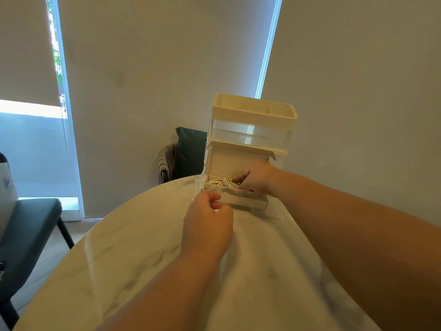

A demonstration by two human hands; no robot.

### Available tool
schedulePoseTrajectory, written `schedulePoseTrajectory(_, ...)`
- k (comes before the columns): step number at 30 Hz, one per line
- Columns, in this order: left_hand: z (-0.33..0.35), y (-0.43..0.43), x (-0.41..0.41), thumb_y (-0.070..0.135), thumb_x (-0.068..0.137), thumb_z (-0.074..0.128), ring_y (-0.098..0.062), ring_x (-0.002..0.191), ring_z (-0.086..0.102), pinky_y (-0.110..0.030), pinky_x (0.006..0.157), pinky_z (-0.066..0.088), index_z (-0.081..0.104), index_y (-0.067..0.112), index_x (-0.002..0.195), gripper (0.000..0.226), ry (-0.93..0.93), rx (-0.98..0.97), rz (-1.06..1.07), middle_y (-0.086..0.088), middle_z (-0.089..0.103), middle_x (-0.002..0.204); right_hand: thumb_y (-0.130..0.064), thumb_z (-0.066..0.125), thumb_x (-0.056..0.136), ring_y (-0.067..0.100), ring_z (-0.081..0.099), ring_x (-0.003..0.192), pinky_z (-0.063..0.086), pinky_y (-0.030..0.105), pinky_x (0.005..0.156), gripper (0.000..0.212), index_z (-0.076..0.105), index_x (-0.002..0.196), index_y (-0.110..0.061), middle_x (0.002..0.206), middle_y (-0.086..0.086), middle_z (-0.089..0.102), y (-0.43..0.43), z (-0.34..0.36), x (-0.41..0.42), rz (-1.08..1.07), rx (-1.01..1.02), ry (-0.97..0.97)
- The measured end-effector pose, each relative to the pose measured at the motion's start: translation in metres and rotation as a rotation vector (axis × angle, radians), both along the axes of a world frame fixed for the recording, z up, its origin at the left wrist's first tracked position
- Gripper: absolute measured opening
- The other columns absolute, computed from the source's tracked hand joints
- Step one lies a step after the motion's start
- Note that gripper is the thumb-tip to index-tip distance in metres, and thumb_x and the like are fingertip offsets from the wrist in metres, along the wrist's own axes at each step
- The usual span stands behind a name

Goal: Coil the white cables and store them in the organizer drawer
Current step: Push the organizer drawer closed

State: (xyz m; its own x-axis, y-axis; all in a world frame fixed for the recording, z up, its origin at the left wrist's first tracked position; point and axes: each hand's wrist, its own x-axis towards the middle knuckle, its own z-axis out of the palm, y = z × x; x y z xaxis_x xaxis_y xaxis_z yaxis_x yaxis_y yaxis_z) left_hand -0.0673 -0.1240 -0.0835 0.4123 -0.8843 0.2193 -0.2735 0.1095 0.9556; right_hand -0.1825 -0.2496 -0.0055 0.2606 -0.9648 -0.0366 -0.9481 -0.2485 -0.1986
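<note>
Round veined marble table (143, 259), clear plastic drawer (241, 199), coiled white cables (220, 180).

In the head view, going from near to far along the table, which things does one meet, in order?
The left hand, gripping the front corner → drawer → white cables inside it → organizer.

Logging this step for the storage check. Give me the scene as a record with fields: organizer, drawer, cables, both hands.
organizer: stands at the far edge of the table
drawer: bottom one, pulled out
white cables: coiled, lying in the drawer
left hand: holds the drawer's clear front corner
right hand: reaches into the drawer, fingers on the cables; grip unclear
</note>
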Motion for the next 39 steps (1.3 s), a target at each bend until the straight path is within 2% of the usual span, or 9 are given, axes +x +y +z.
schedulePoseTrajectory(4, -0.001, 0.000, 0.001, 0.021, 0.090, 0.056, -0.009, 0.093, 0.058, -0.027, 0.078, 0.046, 0.056, 0.032, 0.105, 0.018, 0.008, -0.006, 0.004, 0.011, 0.061, 0.098, -0.022, 0.053, 0.097, 0.025, 0.055, 0.122, 0.045, 0.035, 0.102, 0.035, 0.062, 0.131, -0.018, 0.135, 0.005, 0.060, 0.002, -0.007, -0.005, 0.044, 0.006, 0.004)
schedulePoseTrajectory(7, -0.002, -0.001, -0.001, 0.022, 0.091, 0.057, -0.006, 0.092, 0.056, -0.027, 0.078, 0.045, 0.054, 0.034, 0.102, 0.017, -0.006, -0.004, 0.007, 0.013, 0.060, 0.098, -0.015, 0.043, 0.100, 0.024, 0.057, 0.116, 0.045, 0.030, 0.094, 0.035, 0.062, 0.130, -0.018, 0.130, 0.004, 0.062, 0.001, -0.012, -0.005, 0.024, -0.017, -0.138)
schedulePoseTrajectory(15, -0.007, -0.003, -0.002, 0.020, 0.089, 0.058, -0.004, 0.090, 0.056, -0.020, 0.069, 0.042, 0.056, 0.032, 0.103, 0.018, -0.013, -0.016, 0.026, 0.013, 0.060, 0.097, -0.021, 0.061, 0.086, 0.012, 0.064, 0.097, 0.049, 0.021, 0.075, 0.035, 0.068, 0.120, -0.029, 0.109, -0.004, 0.070, -0.010, -0.016, -0.005, 0.017, -0.209, -0.416)
schedulePoseTrajectory(18, -0.008, -0.004, -0.003, 0.020, 0.088, 0.058, -0.003, 0.090, 0.056, -0.019, 0.068, 0.042, 0.057, 0.031, 0.103, 0.018, -0.016, -0.008, 0.031, 0.012, 0.061, 0.097, -0.026, 0.059, 0.093, 0.022, 0.053, 0.125, 0.041, 0.030, 0.100, 0.047, 0.054, 0.139, -0.027, 0.138, 0.002, 0.058, -0.009, -0.008, 0.005, 0.091, -0.159, -0.201)
schedulePoseTrajectory(21, -0.008, -0.004, -0.003, 0.021, 0.089, 0.058, -0.003, 0.089, 0.055, -0.018, 0.068, 0.042, 0.055, 0.034, 0.101, 0.017, -0.027, -0.003, 0.031, 0.013, 0.060, 0.098, -0.018, 0.058, 0.094, 0.020, 0.054, 0.117, 0.037, 0.025, 0.090, 0.044, 0.056, 0.137, -0.025, 0.135, 0.002, 0.060, -0.010, -0.006, 0.015, 0.152, -0.094, 0.060)
schedulePoseTrajectory(27, -0.007, -0.004, -0.002, 0.021, 0.091, 0.057, -0.004, 0.089, 0.054, -0.018, 0.068, 0.043, 0.054, 0.034, 0.101, 0.016, -0.031, 0.005, 0.025, 0.012, 0.059, 0.099, -0.011, 0.059, 0.092, 0.015, 0.055, 0.095, 0.042, 0.023, 0.078, 0.036, 0.067, 0.125, -0.026, 0.120, -0.002, 0.066, -0.016, -0.001, 0.020, 0.127, -0.021, 0.123)
schedulePoseTrajectory(33, -0.003, -0.002, 0.000, 0.022, 0.091, 0.056, -0.006, 0.089, 0.056, -0.027, 0.076, 0.050, 0.055, 0.032, 0.104, 0.017, -0.031, -0.013, 0.036, 0.014, 0.058, 0.097, -0.033, 0.053, 0.099, 0.016, 0.057, 0.089, 0.040, 0.026, 0.076, 0.027, 0.072, 0.115, -0.020, 0.109, 0.001, 0.070, -0.021, -0.011, 0.022, 0.080, -0.023, 0.134)
schedulePoseTrajectory(36, -0.003, -0.002, 0.001, 0.021, 0.089, 0.056, -0.009, 0.089, 0.059, -0.029, 0.075, 0.051, 0.057, 0.031, 0.104, 0.018, -0.015, -0.023, 0.044, 0.013, 0.059, 0.095, -0.052, 0.042, 0.099, 0.022, 0.058, 0.103, 0.044, 0.033, 0.090, 0.047, 0.065, 0.121, -0.017, 0.115, 0.003, 0.065, -0.020, -0.011, 0.020, 0.055, 0.013, 0.129)
schedulePoseTrajectory(39, -0.004, -0.003, 0.000, 0.020, 0.087, 0.057, -0.011, 0.089, 0.060, -0.032, 0.077, 0.052, 0.059, 0.031, 0.101, 0.018, 0.002, -0.024, 0.048, 0.012, 0.061, 0.094, -0.080, 0.022, 0.087, 0.029, 0.041, 0.136, 0.028, 0.047, 0.116, 0.084, 0.043, 0.146, -0.025, 0.150, 0.005, 0.045, -0.012, -0.016, 0.019, 0.029, 0.092, 0.004)
